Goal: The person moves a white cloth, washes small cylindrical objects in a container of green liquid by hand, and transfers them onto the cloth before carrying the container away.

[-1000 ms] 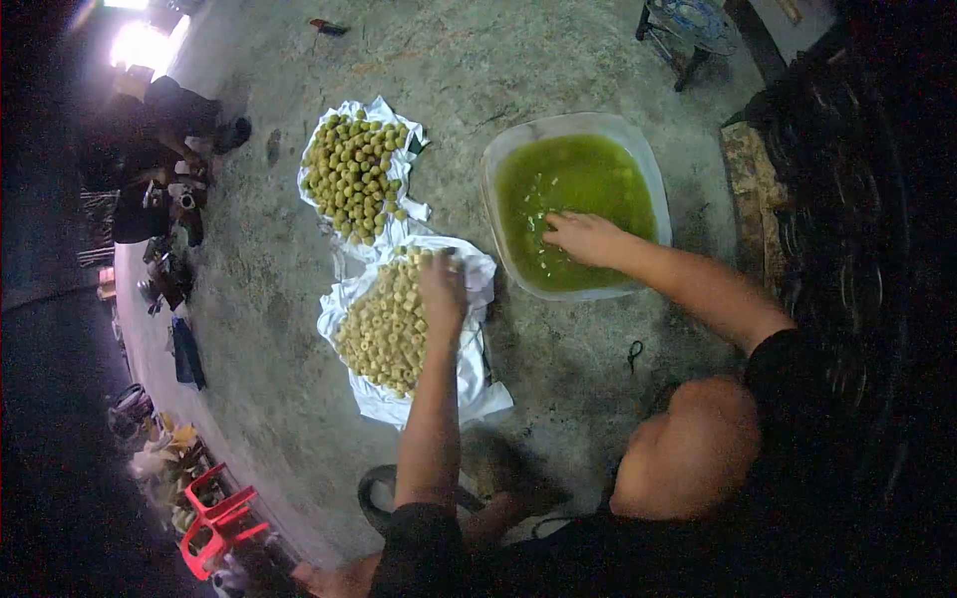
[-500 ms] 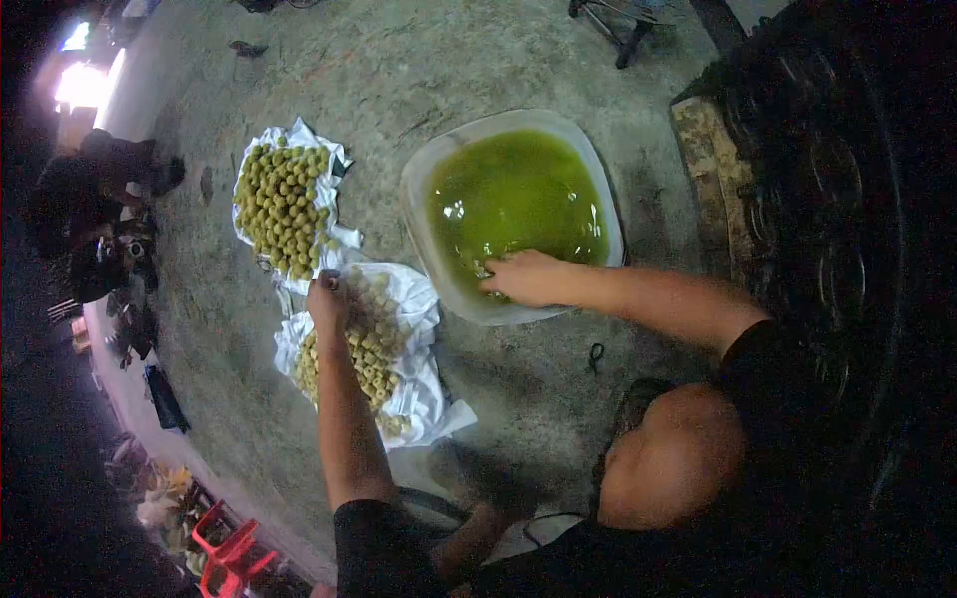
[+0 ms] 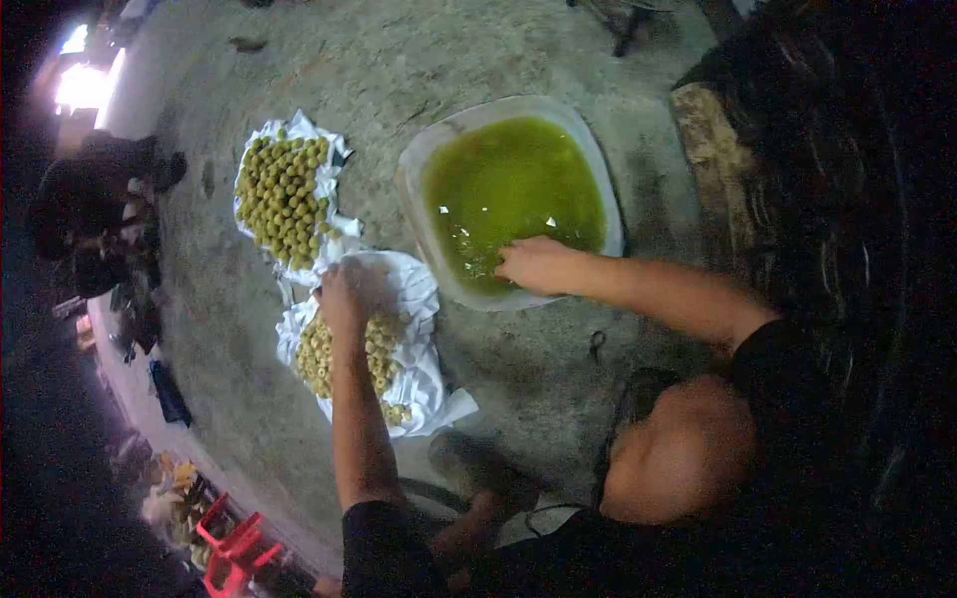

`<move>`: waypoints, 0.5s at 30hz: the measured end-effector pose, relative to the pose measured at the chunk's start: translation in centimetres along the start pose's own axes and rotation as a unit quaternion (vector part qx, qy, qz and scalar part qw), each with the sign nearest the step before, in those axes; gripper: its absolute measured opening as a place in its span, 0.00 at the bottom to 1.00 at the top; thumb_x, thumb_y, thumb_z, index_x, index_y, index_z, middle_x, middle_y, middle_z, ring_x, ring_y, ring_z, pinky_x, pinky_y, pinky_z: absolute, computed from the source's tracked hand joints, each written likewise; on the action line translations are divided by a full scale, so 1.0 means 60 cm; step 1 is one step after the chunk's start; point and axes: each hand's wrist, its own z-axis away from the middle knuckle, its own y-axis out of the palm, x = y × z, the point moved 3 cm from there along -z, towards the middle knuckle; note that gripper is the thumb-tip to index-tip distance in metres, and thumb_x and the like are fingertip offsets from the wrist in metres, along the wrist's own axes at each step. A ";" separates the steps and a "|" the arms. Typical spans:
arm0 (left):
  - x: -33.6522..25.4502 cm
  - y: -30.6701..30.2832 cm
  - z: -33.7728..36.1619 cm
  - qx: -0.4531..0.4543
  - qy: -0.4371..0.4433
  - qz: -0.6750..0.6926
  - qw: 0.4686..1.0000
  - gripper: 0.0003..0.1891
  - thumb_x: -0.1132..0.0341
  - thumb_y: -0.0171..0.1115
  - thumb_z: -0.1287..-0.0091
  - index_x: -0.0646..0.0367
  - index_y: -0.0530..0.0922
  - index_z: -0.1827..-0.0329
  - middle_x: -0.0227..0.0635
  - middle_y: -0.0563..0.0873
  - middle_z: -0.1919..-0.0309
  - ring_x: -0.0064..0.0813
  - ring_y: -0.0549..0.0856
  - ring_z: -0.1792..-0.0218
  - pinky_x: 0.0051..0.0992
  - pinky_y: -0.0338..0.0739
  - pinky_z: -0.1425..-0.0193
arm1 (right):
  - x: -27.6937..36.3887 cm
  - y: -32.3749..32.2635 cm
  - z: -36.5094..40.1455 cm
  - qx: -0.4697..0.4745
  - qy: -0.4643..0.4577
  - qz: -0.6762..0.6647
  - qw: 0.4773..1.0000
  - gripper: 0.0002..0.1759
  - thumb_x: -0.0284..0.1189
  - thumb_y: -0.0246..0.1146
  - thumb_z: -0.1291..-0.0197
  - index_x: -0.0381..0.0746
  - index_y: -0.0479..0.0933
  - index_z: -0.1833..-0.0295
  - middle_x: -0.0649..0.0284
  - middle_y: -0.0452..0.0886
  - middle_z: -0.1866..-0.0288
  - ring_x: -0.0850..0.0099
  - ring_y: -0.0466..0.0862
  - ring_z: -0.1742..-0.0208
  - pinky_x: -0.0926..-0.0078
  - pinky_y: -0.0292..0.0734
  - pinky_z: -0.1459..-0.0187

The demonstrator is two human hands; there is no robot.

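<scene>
My left hand (image 3: 345,292) is over the upper part of the lower white cloth (image 3: 427,374), above a heap of pale yellow-green pieces (image 3: 315,354). Its fingers are blurred. The fingertips of my right hand (image 3: 538,265) dip into yellow-green liquid (image 3: 513,189) near the lower edge of a square translucent tub (image 3: 411,179); what they touch is hidden. Round green fruits (image 3: 284,194) lie heaped on another white cloth (image 3: 329,179) at the upper left.
A wooden piece (image 3: 710,140) with dark carved furniture stands at the right. Another person (image 3: 100,204) is at the far left. A red plastic chair (image 3: 234,548) is at the lower left, and a small dark loop (image 3: 596,344) lies below the tub.
My left hand has moved slightly right over the lower cloth. My right hand has shifted a little right and up at the tub. The view has shifted slightly.
</scene>
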 end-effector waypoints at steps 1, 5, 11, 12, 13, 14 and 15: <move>-0.022 -0.034 -0.007 0.026 -0.016 0.018 0.999 0.17 0.55 0.65 0.37 0.46 0.80 0.47 0.35 0.83 0.48 0.41 0.80 0.45 0.51 0.68 0.42 | -0.006 0.005 0.000 -0.008 -0.004 0.017 1.000 0.20 0.23 0.61 0.44 0.40 0.79 0.43 0.51 0.78 0.43 0.49 0.80 0.40 0.52 0.80 0.45; -0.005 -0.008 0.009 0.011 0.014 0.041 0.999 0.15 0.56 0.64 0.35 0.45 0.82 0.47 0.35 0.83 0.50 0.41 0.80 0.45 0.51 0.67 0.43 | -0.024 0.046 -0.011 -0.039 0.006 0.016 0.999 0.19 0.23 0.63 0.45 0.37 0.80 0.46 0.50 0.81 0.49 0.50 0.83 0.45 0.53 0.81 0.48; -0.114 -0.173 -0.034 -0.125 -0.052 0.233 0.963 0.15 0.73 0.64 0.36 0.59 0.80 0.45 0.44 0.83 0.58 0.46 0.84 0.56 0.40 0.78 0.52 | -0.045 0.043 -0.010 0.012 0.036 -0.001 0.999 0.15 0.25 0.64 0.46 0.38 0.82 0.51 0.49 0.84 0.61 0.52 0.86 0.55 0.54 0.80 0.55; -0.164 -0.191 -0.045 -0.136 -0.008 0.350 0.927 0.15 0.74 0.63 0.36 0.60 0.80 0.46 0.47 0.83 0.57 0.48 0.83 0.52 0.41 0.78 0.47 | -0.043 0.031 -0.001 0.074 0.064 -0.012 0.995 0.15 0.25 0.65 0.47 0.39 0.82 0.52 0.49 0.85 0.62 0.53 0.86 0.56 0.54 0.79 0.56; -0.219 -0.202 -0.053 -0.151 0.109 0.244 0.952 0.16 0.74 0.63 0.37 0.61 0.80 0.45 0.49 0.82 0.49 0.51 0.82 0.47 0.42 0.76 0.40 | -0.037 0.016 0.010 0.073 0.070 -0.049 0.994 0.14 0.26 0.65 0.47 0.38 0.82 0.53 0.49 0.85 0.62 0.54 0.86 0.56 0.55 0.79 0.57; -0.283 -0.204 -0.070 -0.010 0.105 0.359 0.928 0.19 0.72 0.64 0.37 0.61 0.79 0.41 0.49 0.78 0.40 0.52 0.78 0.40 0.44 0.71 0.33 | -0.034 -0.006 0.022 0.070 0.076 -0.081 0.991 0.14 0.26 0.65 0.48 0.38 0.82 0.54 0.50 0.85 0.62 0.55 0.85 0.57 0.56 0.79 0.58; -0.348 -0.211 -0.079 -0.006 0.159 0.253 0.954 0.23 0.68 0.65 0.36 0.58 0.77 0.37 0.51 0.76 0.37 0.55 0.74 0.37 0.45 0.69 0.31 | -0.037 -0.021 0.030 0.065 0.084 -0.112 0.988 0.14 0.27 0.66 0.49 0.38 0.82 0.55 0.50 0.84 0.63 0.56 0.85 0.58 0.57 0.78 0.59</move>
